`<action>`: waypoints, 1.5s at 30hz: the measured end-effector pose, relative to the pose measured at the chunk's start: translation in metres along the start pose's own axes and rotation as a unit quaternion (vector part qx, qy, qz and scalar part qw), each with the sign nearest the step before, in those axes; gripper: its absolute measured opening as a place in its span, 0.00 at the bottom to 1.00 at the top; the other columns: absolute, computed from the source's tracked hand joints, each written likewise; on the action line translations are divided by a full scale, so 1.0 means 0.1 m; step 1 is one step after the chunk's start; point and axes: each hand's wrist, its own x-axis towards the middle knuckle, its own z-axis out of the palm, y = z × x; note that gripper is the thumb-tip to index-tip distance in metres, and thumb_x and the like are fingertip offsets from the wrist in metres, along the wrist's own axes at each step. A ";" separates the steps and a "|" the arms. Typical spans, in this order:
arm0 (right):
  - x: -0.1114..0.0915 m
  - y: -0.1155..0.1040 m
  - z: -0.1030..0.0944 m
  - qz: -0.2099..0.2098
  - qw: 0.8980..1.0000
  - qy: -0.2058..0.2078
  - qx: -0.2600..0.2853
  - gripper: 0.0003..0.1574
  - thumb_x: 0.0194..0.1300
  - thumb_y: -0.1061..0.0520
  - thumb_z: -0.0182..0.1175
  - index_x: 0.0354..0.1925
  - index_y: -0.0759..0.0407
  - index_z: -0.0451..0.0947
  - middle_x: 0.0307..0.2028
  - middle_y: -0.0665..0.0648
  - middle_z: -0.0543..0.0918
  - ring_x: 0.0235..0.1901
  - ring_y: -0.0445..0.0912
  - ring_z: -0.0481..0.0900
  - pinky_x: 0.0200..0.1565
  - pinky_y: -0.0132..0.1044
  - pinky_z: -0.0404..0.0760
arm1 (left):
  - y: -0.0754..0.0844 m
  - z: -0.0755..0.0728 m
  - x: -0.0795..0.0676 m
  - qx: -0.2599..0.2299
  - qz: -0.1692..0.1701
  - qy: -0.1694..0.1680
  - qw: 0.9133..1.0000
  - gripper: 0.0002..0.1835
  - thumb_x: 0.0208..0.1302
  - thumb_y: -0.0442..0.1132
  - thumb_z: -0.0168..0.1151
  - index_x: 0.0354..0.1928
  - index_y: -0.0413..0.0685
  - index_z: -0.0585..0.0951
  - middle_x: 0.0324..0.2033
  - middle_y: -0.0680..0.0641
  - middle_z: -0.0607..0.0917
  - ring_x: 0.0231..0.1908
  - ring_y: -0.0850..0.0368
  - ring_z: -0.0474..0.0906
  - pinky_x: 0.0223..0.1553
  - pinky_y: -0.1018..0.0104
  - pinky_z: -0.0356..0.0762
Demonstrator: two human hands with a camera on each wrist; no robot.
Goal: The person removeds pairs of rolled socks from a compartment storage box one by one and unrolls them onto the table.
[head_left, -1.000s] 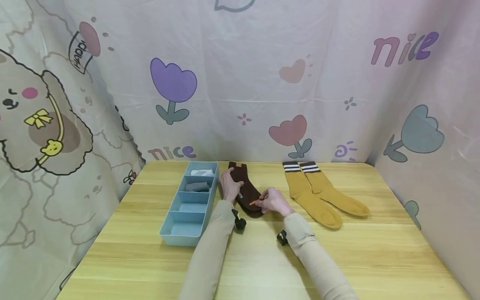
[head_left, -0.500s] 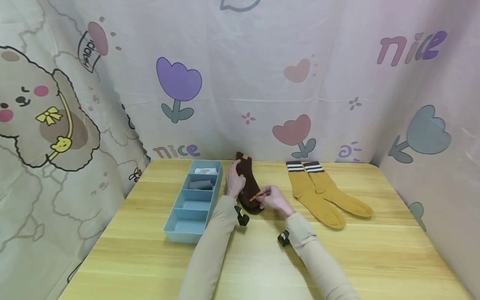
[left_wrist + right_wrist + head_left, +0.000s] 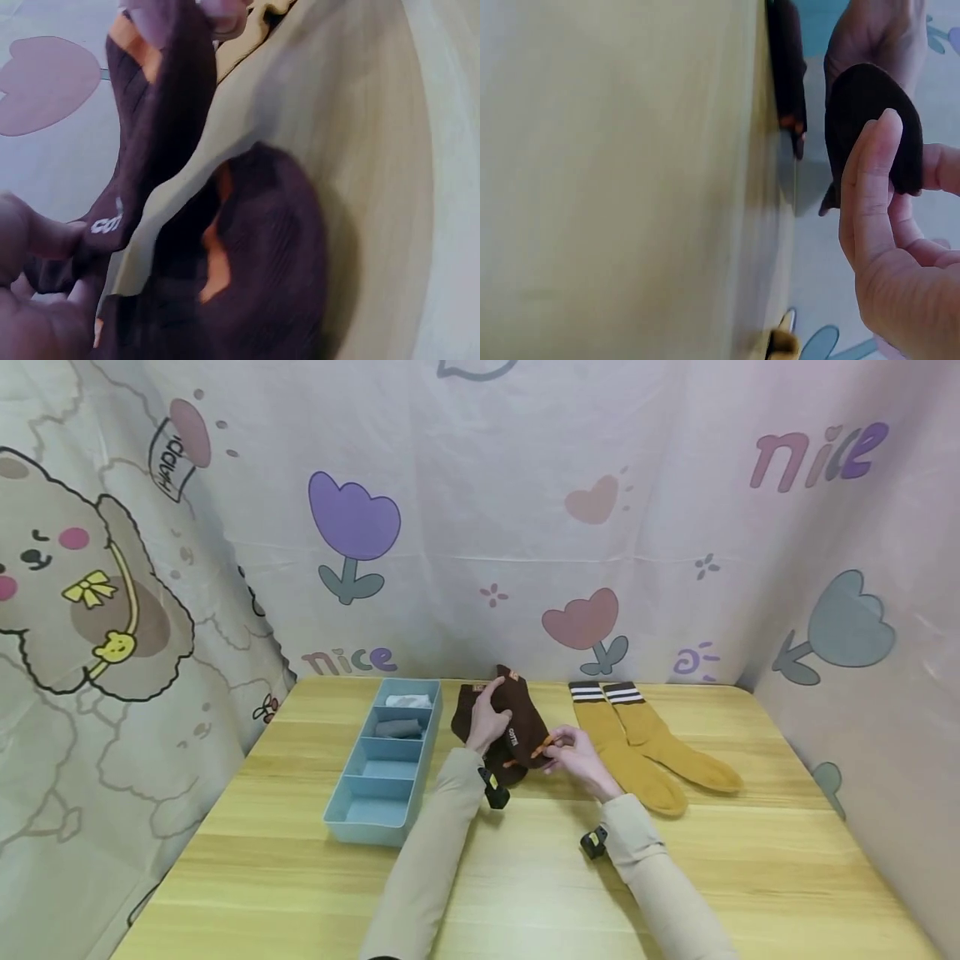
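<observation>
Between my two hands a dark brown sock with orange marks and white lettering is held up off the table. My left hand pinches it near the lettering, thumb on one side, as the left wrist view shows. My right hand pinches its toe end; in the right wrist view the dark toe lies between thumb and fingers. A second brown sock with an orange stripe lies flat on the table below, partly hidden by the left hand and the raised sock in the head view.
Left of the hands stands a light blue divided box, with a white rolled item and a grey rolled item in its two far compartments. Two mustard socks with striped cuffs lie at the right. A printed curtain borders the table.
Both hands have lifted the upper brown sock off the other one and moved it to the right. The lower sock is now partly uncovered.
</observation>
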 end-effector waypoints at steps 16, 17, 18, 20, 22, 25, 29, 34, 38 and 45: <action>-0.01 -0.01 -0.11 -0.031 0.957 0.101 -0.270 0.26 0.57 0.67 0.66 0.55 0.67 0.76 0.41 0.65 0.77 0.36 0.49 0.75 0.39 0.36 0.74 | -0.03 0.10 -0.18 0.102 0.006 -0.069 0.992 0.30 0.61 0.26 0.61 0.67 0.37 0.72 0.75 0.34 0.59 0.76 0.36 0.52 0.72 0.44 0.63; -0.01 -0.02 -0.08 -0.044 0.950 0.101 -0.294 0.25 0.57 0.66 0.66 0.54 0.66 0.77 0.43 0.67 0.78 0.38 0.51 0.75 0.41 0.38 0.73 | -0.02 0.09 -0.20 0.118 0.005 -0.061 0.991 0.28 0.63 0.28 0.61 0.66 0.37 0.73 0.74 0.35 0.62 0.76 0.37 0.54 0.73 0.43 0.61; -0.01 -0.04 -0.05 -0.058 0.944 0.095 -0.312 0.23 0.57 0.65 0.66 0.53 0.66 0.79 0.44 0.67 0.79 0.39 0.53 0.76 0.42 0.41 0.74 | -0.02 0.08 -0.22 0.133 0.001 -0.057 0.989 0.26 0.65 0.30 0.61 0.66 0.38 0.74 0.72 0.35 0.65 0.75 0.37 0.55 0.73 0.43 0.61; 0.00 -0.05 0.01 -0.079 0.935 0.074 -0.339 0.20 0.58 0.64 0.67 0.50 0.66 0.82 0.44 0.67 0.83 0.41 0.56 0.79 0.45 0.46 0.77 | -0.02 0.06 -0.26 0.157 -0.006 -0.062 0.986 0.25 0.67 0.34 0.60 0.66 0.38 0.74 0.69 0.35 0.69 0.73 0.36 0.58 0.72 0.43 0.61; 0.01 -0.07 0.07 -0.089 0.926 0.040 -0.364 0.18 0.60 0.63 0.67 0.49 0.67 0.83 0.45 0.66 0.85 0.44 0.57 0.81 0.50 0.50 0.78 | -0.04 0.04 -0.28 0.179 -0.011 -0.086 0.980 0.26 0.70 0.39 0.58 0.68 0.38 0.72 0.70 0.35 0.69 0.73 0.35 0.58 0.73 0.43 0.59; 0.01 -0.08 0.14 -0.085 0.913 -0.003 -0.399 0.20 0.63 0.59 0.66 0.51 0.67 0.82 0.49 0.67 0.86 0.52 0.61 0.82 0.57 0.55 0.77 | -0.08 0.02 -0.28 0.198 -0.005 -0.128 0.972 0.29 0.73 0.43 0.56 0.71 0.38 0.68 0.72 0.36 0.67 0.75 0.35 0.55 0.75 0.42 0.55; 0.02 -0.10 0.16 -0.064 0.897 -0.028 -0.437 0.25 0.65 0.53 0.64 0.57 0.66 0.81 0.55 0.68 0.83 0.58 0.64 0.76 0.63 0.58 0.72 | -0.14 -0.04 -0.26 0.211 0.012 -0.161 0.964 0.30 0.75 0.46 0.52 0.73 0.41 0.66 0.74 0.38 0.65 0.77 0.35 0.51 0.75 0.37 0.50; 0.03 -0.08 0.14 -0.040 0.892 -0.047 -0.448 0.29 0.65 0.51 0.65 0.60 0.66 0.79 0.57 0.70 0.78 0.59 0.64 0.70 0.63 0.59 0.67 | -0.20 -0.08 -0.22 0.244 0.021 -0.191 0.950 0.30 0.78 0.48 0.46 0.76 0.44 0.63 0.77 0.41 0.62 0.78 0.36 0.46 0.77 0.38 0.43; 0.03 -0.06 0.11 -0.035 0.891 -0.054 -0.450 0.29 0.65 0.51 0.65 0.60 0.65 0.79 0.58 0.70 0.76 0.59 0.65 0.68 0.63 0.59 0.68 | -0.21 -0.08 -0.19 0.251 0.013 -0.203 0.946 0.29 0.79 0.49 0.42 0.77 0.46 0.62 0.78 0.44 0.60 0.79 0.38 0.43 0.78 0.39 0.38; 0.05 -0.04 0.08 -0.034 0.894 -0.047 -0.444 0.29 0.65 0.51 0.65 0.61 0.65 0.78 0.60 0.71 0.75 0.61 0.67 0.68 0.65 0.61 0.67 | -0.21 -0.09 -0.16 0.230 0.000 -0.201 0.952 0.29 0.80 0.49 0.42 0.77 0.48 0.61 0.78 0.45 0.61 0.80 0.40 0.43 0.79 0.41 0.36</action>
